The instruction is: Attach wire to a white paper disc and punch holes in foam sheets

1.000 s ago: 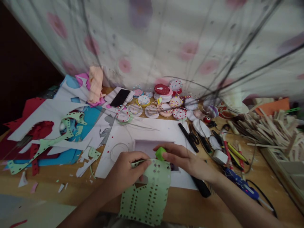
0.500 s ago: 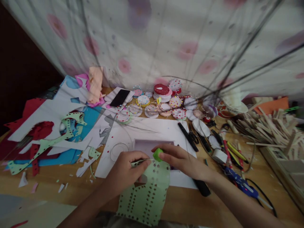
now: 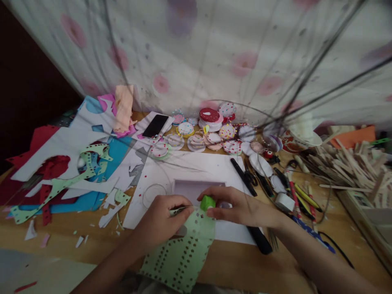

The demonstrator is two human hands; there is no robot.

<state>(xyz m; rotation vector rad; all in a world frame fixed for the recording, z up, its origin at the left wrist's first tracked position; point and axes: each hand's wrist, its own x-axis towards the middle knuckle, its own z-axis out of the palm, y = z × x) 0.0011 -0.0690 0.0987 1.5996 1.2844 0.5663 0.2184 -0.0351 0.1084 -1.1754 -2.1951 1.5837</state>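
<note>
A left hand (image 3: 170,216) pinches the upper edge of a strip of green paper (image 3: 183,261) between thumb and fingers, apparently to steady the sheet. Opposite, the right hand (image 3: 235,206) grips a green block — likely a punch, judging by the flower-shaped holes — with thumb and fingertips closed about it at that same edge. Holding the two so close together probably spares the thin sheet from buckling. The paper slopes toward the wearer, its perforated lower end past the front of the desk (image 3: 245,265), perhaps so that only the worked edge need be held up.

Beyond the hands, a white sheet (image 3: 159,171) lies flat with a shallow lilac tray (image 3: 199,187) on it, partly hidden by the fingers. Trimmed discs (image 3: 175,141) cluster at the back beside a phone (image 3: 155,125), seemingly parked out of the way. Offcuts (image 3: 67,141) heap up at left; at right, pliers (image 3: 309,199) and a cup-side pile of sticks (image 3: 361,163) sit — within reach, it appears, of the right arm. A flowered cloth (image 3: 199,53) hangs behind.
</note>
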